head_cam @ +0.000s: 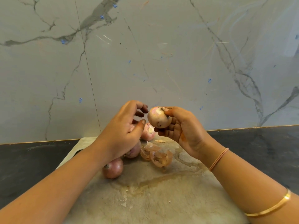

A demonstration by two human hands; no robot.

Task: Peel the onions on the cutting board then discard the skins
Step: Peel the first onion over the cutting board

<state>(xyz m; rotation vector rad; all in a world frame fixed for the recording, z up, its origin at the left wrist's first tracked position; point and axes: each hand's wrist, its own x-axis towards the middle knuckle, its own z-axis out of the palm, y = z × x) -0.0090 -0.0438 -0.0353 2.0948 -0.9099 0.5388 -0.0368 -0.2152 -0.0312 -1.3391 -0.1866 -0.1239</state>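
A: From the head view, how much is judged done?

B: A largely peeled onion is gripped by the right hand and held above the far part of the cutting board. A few dark specks are seen on it. The left hand is held just beside it, fingers loosely curled, with nothing in them. A second onion, pale and pink, lies far on the board and is judged peeled.

A: And what is left?

B: A brown-skinned onion at the near left is judged unpeeled. A fourth onion is partly hidden under the left hand, so its state cannot be told. Loose skins are piled mid-board, not yet discarded.

A: Can any writing be read?

B: None is found on the board, the dark tabletop or the marbled wall.
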